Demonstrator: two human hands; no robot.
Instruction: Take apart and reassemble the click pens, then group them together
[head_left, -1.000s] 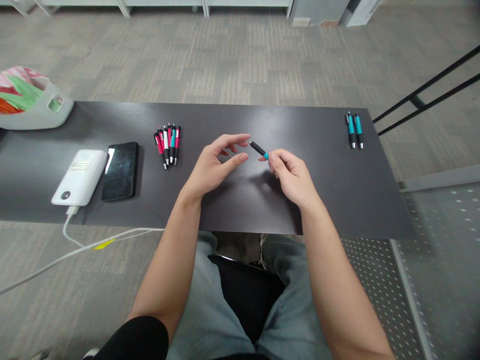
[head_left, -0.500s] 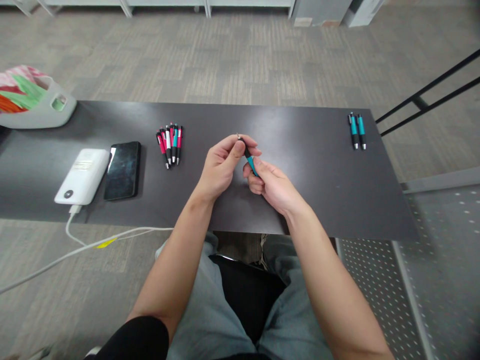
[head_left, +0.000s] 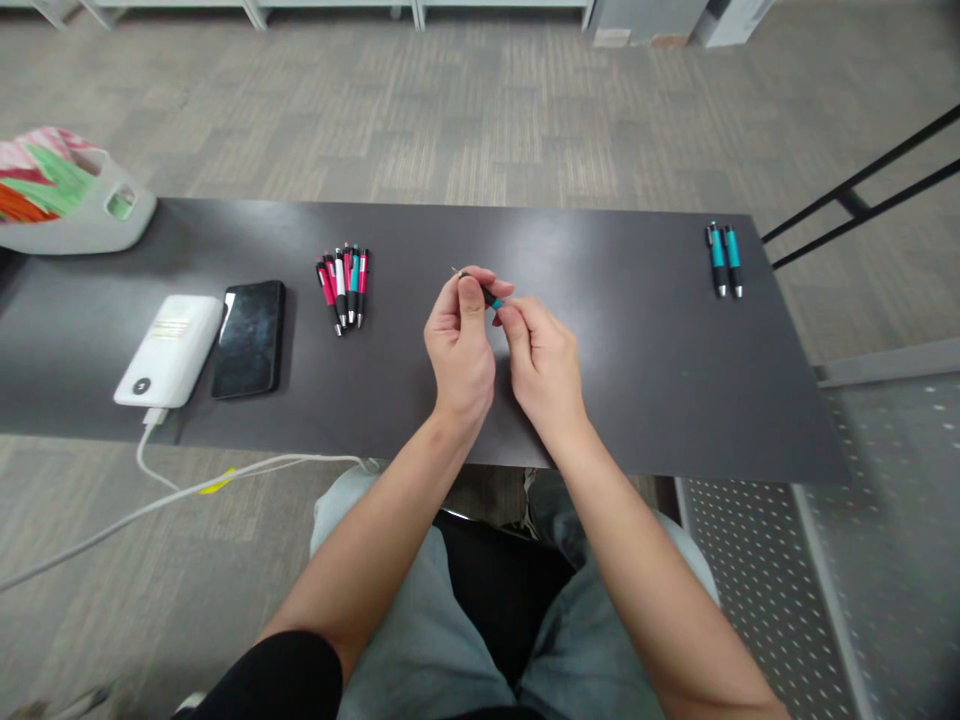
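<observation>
Over the middle of the dark table, my left hand [head_left: 463, 335] pinches the black grip end of a teal and black pen [head_left: 491, 298], thumb on top. A thin tip pokes out past the left fingers. My right hand [head_left: 544, 355] closes its thumb and fingers on the teal end of the same pen, covering most of it. The pen lies slanted between both hands. To the left, a bunch of pens [head_left: 345, 288] in pink, white and teal lies side by side. Two teal pens [head_left: 724, 262] rest near the table's right end.
A white power bank [head_left: 171, 350] with a white cable [head_left: 150, 508] lies at left beside a black phone [head_left: 249, 338]. Further left stands a white basket [head_left: 124, 225] of colourful items. The table [head_left: 645, 400] ends at right near a black metal frame [head_left: 855, 205].
My right hand has moved up along the pen, closer to my left hand, and hides more of the teal part. The pen lies flatter. My left hand has turned more upright.
</observation>
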